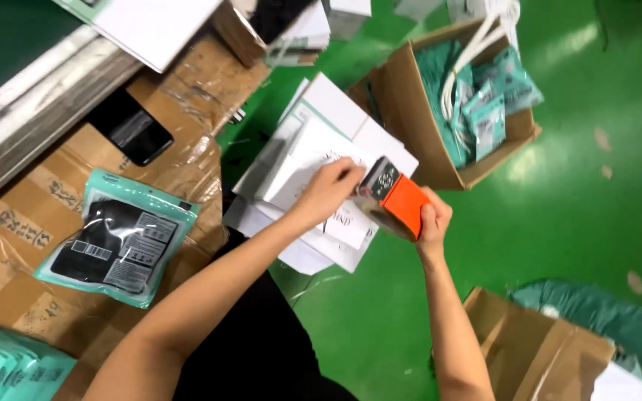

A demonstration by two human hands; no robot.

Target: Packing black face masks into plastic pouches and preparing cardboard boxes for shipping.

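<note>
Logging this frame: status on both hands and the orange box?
Right hand grips the small orange box. Left hand pinches its dark end. Held above the stack of white boxes. Nothing in the way.

A teal pouch [119, 245] with a dark window lies flat on the taped cardboard sheet [187, 96], near its lower edge. A black phone [129, 127] rests towards the sheet's upper edge. An open carton [410, 126] on the green floor [581, 208] holds teal packets [488, 111] (white cords among them).
</note>
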